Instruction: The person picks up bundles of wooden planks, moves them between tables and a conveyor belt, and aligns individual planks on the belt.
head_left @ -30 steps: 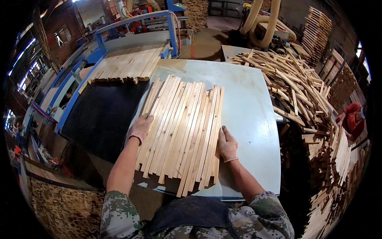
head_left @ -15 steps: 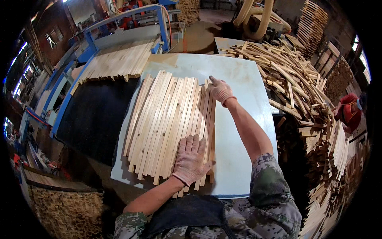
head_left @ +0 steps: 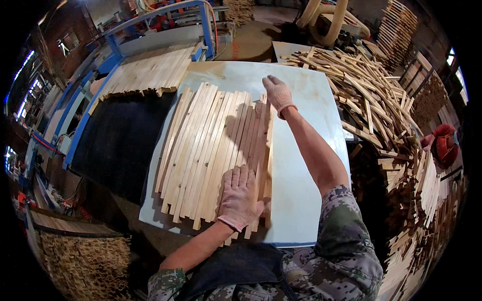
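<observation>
On the pale blue counter (head_left: 293, 210), a row of sticks (head_left: 201, 150) lies side by side, ends uneven. Left hand (head_left: 239, 198), gloved, flat and spread on the near right part of the row. Right hand (head_left: 277, 94), gloved, at the far right corner; cannot tell if it grips or just touches. Workshop: black belt (head_left: 123, 140) at left, boards (head_left: 145, 70) by a blue frame (head_left: 207, 31), loose wood pile (head_left: 369, 98) at right, hose (head_left: 337, 22) behind, cut off on top. Left hand covers some sticks. Red figure (head_left: 445, 145) at right hard to make out; left side dim, corners black.
</observation>
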The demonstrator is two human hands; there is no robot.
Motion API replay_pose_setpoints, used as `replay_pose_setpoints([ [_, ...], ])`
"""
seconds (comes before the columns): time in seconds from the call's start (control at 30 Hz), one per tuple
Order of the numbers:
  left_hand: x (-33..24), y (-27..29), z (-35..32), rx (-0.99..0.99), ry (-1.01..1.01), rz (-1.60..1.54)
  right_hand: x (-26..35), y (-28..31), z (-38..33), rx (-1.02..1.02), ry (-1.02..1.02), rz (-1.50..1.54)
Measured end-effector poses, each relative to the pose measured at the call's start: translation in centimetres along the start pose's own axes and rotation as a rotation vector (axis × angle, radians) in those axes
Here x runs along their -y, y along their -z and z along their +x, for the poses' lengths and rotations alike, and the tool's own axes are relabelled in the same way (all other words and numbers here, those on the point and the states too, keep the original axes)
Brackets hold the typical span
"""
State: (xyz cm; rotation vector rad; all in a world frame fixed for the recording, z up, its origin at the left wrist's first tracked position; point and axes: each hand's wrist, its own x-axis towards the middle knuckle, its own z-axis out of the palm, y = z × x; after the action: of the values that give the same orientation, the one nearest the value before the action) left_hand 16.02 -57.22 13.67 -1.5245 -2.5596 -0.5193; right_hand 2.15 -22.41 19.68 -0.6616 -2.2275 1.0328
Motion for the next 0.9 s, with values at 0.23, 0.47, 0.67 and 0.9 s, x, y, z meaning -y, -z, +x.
replay_pose_setpoints([
  [0.23, -0.8, 3.1, -0.3, -0.134, 0.156, -0.543, 1.6, 2.9, -6.7, -0.136, -0.055, 0.992],
  [0.47, 3.4, 6.9, -0.7, 0.084, 0.356, -1.437, -8.6, 0.4, -17.9, -0.011, -0.308, 0.266],
  [0.67, 5.9, 7.3, -2.9, -0.008, 0.439, -1.447, 4.7, 0.8, -20.7, 0.27, -0.451, 0.115],
  [0.9, 8.0, 6.6, -3.8, -0.044, 0.463, -1.348, -1.8, -1.6, -21.5, 0.036, -0.401, 0.416],
])
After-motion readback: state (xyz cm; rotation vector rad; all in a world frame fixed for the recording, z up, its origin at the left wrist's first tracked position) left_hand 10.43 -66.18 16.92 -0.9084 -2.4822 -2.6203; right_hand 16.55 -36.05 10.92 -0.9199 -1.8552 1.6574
